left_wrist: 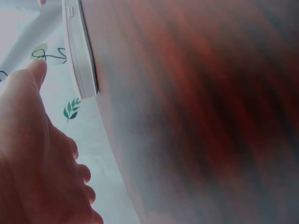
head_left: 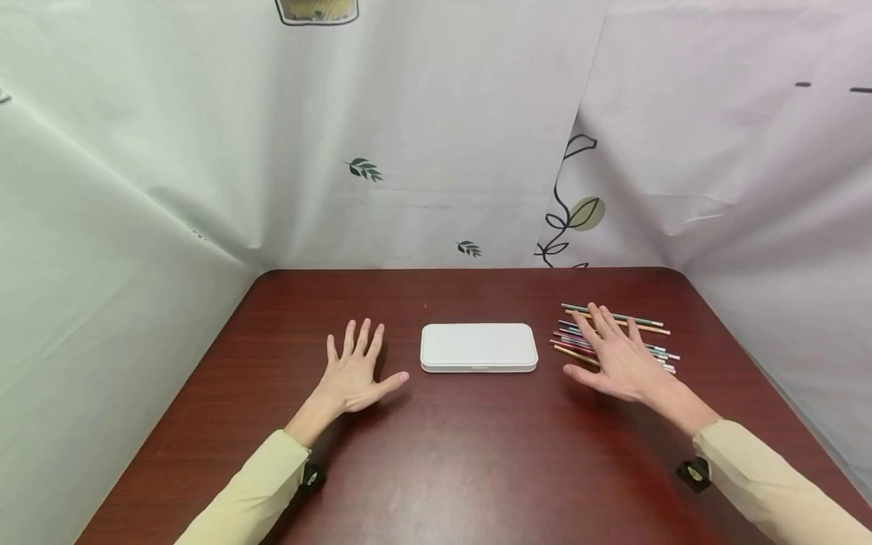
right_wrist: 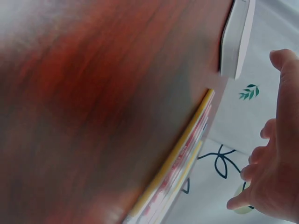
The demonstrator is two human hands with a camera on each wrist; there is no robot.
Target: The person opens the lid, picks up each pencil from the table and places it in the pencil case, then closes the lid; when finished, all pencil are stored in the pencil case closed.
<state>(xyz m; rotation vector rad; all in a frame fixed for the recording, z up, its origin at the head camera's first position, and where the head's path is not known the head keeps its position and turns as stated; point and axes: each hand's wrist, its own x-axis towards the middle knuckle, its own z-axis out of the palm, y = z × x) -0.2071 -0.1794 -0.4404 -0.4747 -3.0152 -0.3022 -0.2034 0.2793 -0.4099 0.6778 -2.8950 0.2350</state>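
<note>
A white pencil case (head_left: 479, 345) lies closed at the middle of the table, its latch on the near side. To its left, my left hand (head_left: 354, 380) is spread over the tabletop, thumb pointing toward the case and nothing held. My right hand (head_left: 623, 363) spreads its fingers over several pencils (head_left: 613, 314) to the right of the case, partly hiding them. In the right wrist view the hand hovers above the pencils (right_wrist: 177, 161), clear of them. The left wrist view shows the end of the pencil case (left_wrist: 81, 56) beyond the left thumb.
The dark red-brown wooden table (head_left: 470, 454) has rounded far corners. White cloth (head_left: 436, 113) with printed leaves hangs behind it and along both sides. A small dark device (head_left: 694, 474) sits under the right cuff, another (head_left: 312, 478) at the left cuff.
</note>
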